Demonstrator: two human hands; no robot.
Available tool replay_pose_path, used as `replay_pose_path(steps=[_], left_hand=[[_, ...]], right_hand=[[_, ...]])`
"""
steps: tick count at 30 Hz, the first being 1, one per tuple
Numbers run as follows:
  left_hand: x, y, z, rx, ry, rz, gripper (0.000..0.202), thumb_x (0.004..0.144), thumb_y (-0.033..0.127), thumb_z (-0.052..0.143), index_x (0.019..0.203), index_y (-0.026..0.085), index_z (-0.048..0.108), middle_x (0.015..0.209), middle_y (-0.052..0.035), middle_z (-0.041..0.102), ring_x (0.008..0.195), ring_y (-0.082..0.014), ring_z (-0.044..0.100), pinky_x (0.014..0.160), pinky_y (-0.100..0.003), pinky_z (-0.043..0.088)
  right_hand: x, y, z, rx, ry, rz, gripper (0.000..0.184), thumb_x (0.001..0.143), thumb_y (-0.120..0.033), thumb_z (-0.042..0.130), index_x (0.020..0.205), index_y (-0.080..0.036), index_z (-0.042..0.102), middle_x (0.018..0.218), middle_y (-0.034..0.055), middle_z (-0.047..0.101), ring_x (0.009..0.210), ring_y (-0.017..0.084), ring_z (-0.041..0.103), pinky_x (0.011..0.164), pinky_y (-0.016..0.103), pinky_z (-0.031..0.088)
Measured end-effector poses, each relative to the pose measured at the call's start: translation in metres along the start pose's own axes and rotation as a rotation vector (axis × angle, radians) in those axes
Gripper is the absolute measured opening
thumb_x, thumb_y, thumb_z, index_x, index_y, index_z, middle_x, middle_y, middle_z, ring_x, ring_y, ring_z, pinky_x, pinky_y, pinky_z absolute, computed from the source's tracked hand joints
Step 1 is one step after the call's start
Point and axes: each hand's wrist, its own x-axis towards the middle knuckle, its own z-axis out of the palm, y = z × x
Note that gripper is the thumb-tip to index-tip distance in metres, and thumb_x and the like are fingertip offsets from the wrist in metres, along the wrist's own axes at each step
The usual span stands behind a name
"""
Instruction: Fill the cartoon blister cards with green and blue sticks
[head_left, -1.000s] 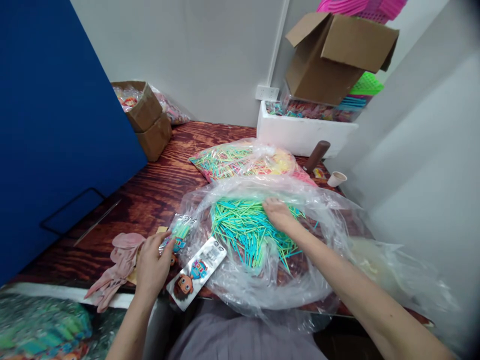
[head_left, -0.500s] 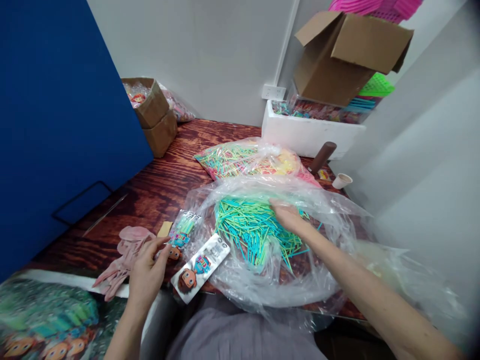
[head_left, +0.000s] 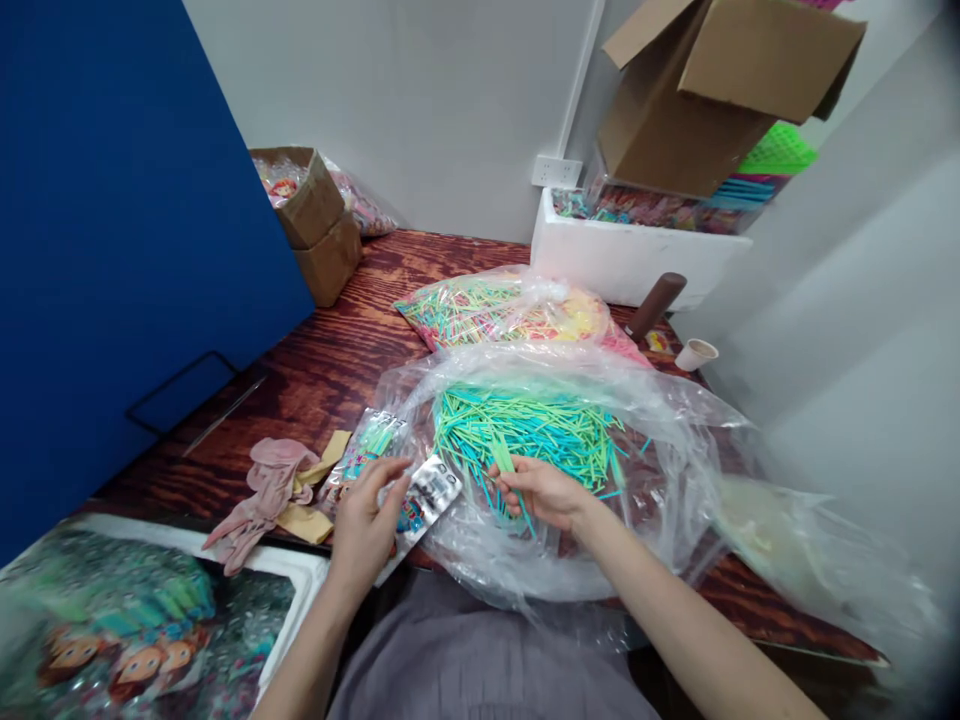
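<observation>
Your right hand (head_left: pixel 544 492): fingers clamped on small bundle of green and blue sticks (head_left: pixel 502 455), just above loose stick pile (head_left: pixel 562 435) in spread clear plastic bag (head_left: pixel 491 578); bag's bunched rim likely keeps pile from scattering over table (head_left: pixel 322 365). Bundle gripped near middle, presumably to keep sticks aligned. Your left hand (head_left: pixel 365 520): thumb and forefinger apart, over white printed pouch (head_left: pixel 436 489); contact hard to tell. Pouch lies slanted near stick-filled pouch (head_left: pixel 373 437), handy to both hands. Pink glove (head_left: pixel 262 490) farther left, well apart from pile.
</observation>
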Motion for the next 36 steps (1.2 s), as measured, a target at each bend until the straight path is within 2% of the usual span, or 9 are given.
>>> replay_pose_path(steps=[6,8,12,15,19,23,26,30,36], left_hand=[[0.001,0.029,0.031,-0.095,-0.099,0.083,0.023,0.093,0.033,0.051,0.103,0.022,0.068,0.106,-0.0073,0.069,0.102,-0.0224,0.063,0.091,-0.036,0.049],[-0.003,0.031,0.037,-0.099,-0.125,0.095,0.022,0.094,0.033,0.051,0.105,0.022,0.067,0.106,-0.0074,0.069,0.102,-0.0221,0.064,0.09,-0.036,0.05],[-0.019,0.034,0.047,-0.056,-0.103,0.105,0.029,0.097,0.032,0.047,0.122,0.024,0.059,0.12,-0.0103,0.065,0.113,-0.0241,0.061,0.096,-0.041,0.049],[-0.032,0.04,0.058,0.035,-0.049,0.216,0.051,0.098,0.029,0.044,0.147,0.028,0.033,0.146,-0.0126,0.048,0.137,-0.0266,0.043,0.11,-0.05,0.039],[-0.042,0.045,0.077,0.185,-0.232,0.454,0.068,0.097,0.029,0.044,0.156,0.025,0.009,0.158,-0.0137,0.031,0.147,-0.0286,0.025,0.117,-0.056,0.026],[-0.046,0.037,0.082,0.254,-0.329,0.508,0.061,0.098,0.029,0.042,0.154,0.024,0.019,0.154,-0.0138,0.039,0.146,-0.0281,0.03,0.117,-0.057,0.024],[-0.041,0.02,0.066,0.254,-0.215,0.414,0.056,0.098,0.028,0.043,0.152,0.025,0.026,0.153,-0.0128,0.041,0.143,-0.0262,0.034,0.116,-0.052,0.028],[-0.025,-0.01,0.038,0.373,-0.043,0.266,0.034,0.096,0.03,0.047,0.127,0.021,0.057,0.127,-0.0134,0.063,0.12,-0.0289,0.055,0.102,-0.048,0.042],[-0.021,-0.034,0.034,0.72,-0.021,0.154,0.041,0.09,0.04,0.055,0.123,0.016,0.06,0.116,-0.0167,0.065,0.107,-0.0364,0.056,0.092,-0.05,0.041]], right_hand=[[0.009,0.045,0.03,-0.199,0.36,-0.48,0.022,0.083,-0.042,0.062,0.09,-0.022,0.057,0.078,-0.001,0.061,0.07,0.016,0.058,0.068,0.029,0.047],[0.006,0.063,0.034,-0.319,0.426,-0.524,0.017,0.089,-0.04,0.056,0.088,-0.023,0.056,0.082,0.0006,0.063,0.08,0.019,0.06,0.078,0.031,0.047],[-0.002,0.079,0.035,-0.401,0.453,-0.509,0.016,0.092,-0.037,0.052,0.086,-0.023,0.056,0.084,0.0013,0.065,0.083,0.02,0.061,0.08,0.031,0.045],[-0.002,0.079,0.032,-0.394,0.415,-0.557,0.016,0.092,-0.037,0.052,0.086,-0.023,0.057,0.085,0.0014,0.065,0.085,0.02,0.061,0.081,0.03,0.046],[0.0,0.085,0.033,-0.336,0.334,-0.605,0.026,0.089,-0.046,0.053,0.098,-0.023,0.062,0.094,0.0051,0.067,0.092,0.024,0.062,0.085,0.035,0.05],[-0.003,0.088,0.035,-0.348,0.327,-0.594,0.03,0.09,-0.043,0.052,0.11,-0.025,0.064,0.105,0.008,0.067,0.101,0.027,0.061,0.091,0.039,0.049],[-0.007,0.082,0.033,-0.429,0.349,-0.57,0.02,0.088,-0.035,0.055,0.097,-0.023,0.068,0.096,0.0055,0.068,0.095,0.024,0.062,0.088,0.036,0.048],[-0.013,0.076,0.028,-0.499,0.391,-0.525,0.016,0.089,-0.031,0.055,0.085,-0.022,0.068,0.085,0.0025,0.067,0.087,0.022,0.062,0.084,0.032,0.045],[-0.016,0.079,0.024,-0.475,0.372,-0.582,0.019,0.091,-0.032,0.055,0.089,-0.022,0.071,0.091,0.0038,0.07,0.093,0.022,0.064,0.088,0.032,0.044]])
